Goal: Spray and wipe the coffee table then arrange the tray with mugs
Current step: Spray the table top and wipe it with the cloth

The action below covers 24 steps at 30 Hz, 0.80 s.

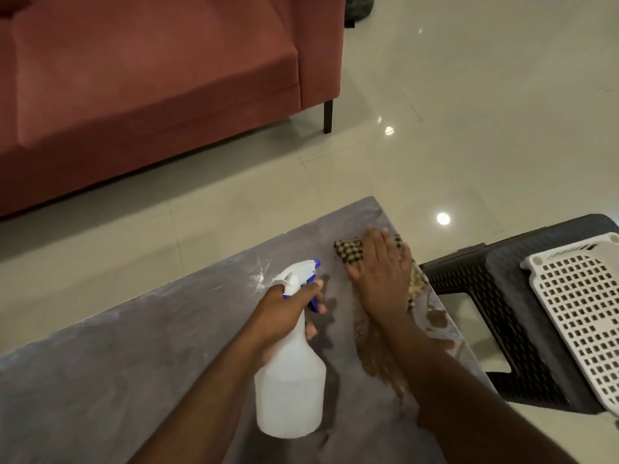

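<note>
The right hand (382,272) lies flat on a checked cloth (350,254) near the far right corner of the table (134,380), its fingers (376,236) stretched out together and pointing away from the person toward the far edge. The cloth is pinned under the palm rather than pinched; it shows on both sides of the hand, bunched at the left and trailing off toward the table's right edge. Its long axis runs roughly across the hand, left to right. A brownish wet smear (378,356) lies on the near side of that hand, along the forearm, so the unwiped patch sits behind the fingers, toward the person, and I judge the next stroke has to pull back that way.

The left hand (284,313) is wrapped round the neck of a white spray bottle (289,390), fingers closed on it with one or two resting at the blue trigger; the bottle is held tilted, nozzle pointing to the far right, toward the cloth. Whether its base touches the table is hard to tell from this angle.

The table top is grey and marbled, with pale streaks near the nozzle. Just beside the right edge stands a dark woven stool (495,296) carrying a white perforated tray (576,313); no mugs are visible.
</note>
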Tool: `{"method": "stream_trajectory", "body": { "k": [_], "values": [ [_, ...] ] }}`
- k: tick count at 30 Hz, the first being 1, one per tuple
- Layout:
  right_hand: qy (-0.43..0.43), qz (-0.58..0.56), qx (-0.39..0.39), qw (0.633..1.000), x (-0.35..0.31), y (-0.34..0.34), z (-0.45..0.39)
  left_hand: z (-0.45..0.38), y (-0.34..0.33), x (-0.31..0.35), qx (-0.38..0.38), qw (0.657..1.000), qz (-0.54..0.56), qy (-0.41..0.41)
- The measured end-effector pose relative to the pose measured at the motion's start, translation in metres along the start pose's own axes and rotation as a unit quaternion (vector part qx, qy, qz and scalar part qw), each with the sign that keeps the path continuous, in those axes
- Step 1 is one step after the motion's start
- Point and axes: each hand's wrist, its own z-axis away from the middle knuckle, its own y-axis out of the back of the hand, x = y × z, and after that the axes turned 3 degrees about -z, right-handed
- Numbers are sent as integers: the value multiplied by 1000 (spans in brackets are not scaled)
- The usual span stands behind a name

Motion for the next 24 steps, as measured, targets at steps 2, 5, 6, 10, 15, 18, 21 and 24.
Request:
{"method": "stream_trajectory", "body": {
  "k": [2,5,6,10,15,18,21,24],
  "values": [
    [-29,-2,-10,1000,-15,-4,-36,-3,6,2,11,1000,2,-4],
    [85,20,-9,996,-38,-15,-36,-10,12,9,68,997,8,-30],
    [169,28,-30,985,-37,-18,-19,-11,13,12,72,997,7,-35],
    [245,-8,-62,967,11,2,1,-13,17,21,58,997,-11,-39],
    [64,-43,32,997,-19,-4,-78,-23,21,24,100,994,15,-47],
    [176,-67,32,982,-53,-22,-67,-22,21,18,64,997,35,-27],
    [310,-21,-19,950,-6,-15,-8,-14,25,8,68,996,52,-3],
    [237,-8,-1,971,51,-1,-19,-6,25,-3,64,995,77,7]
  ]
}}
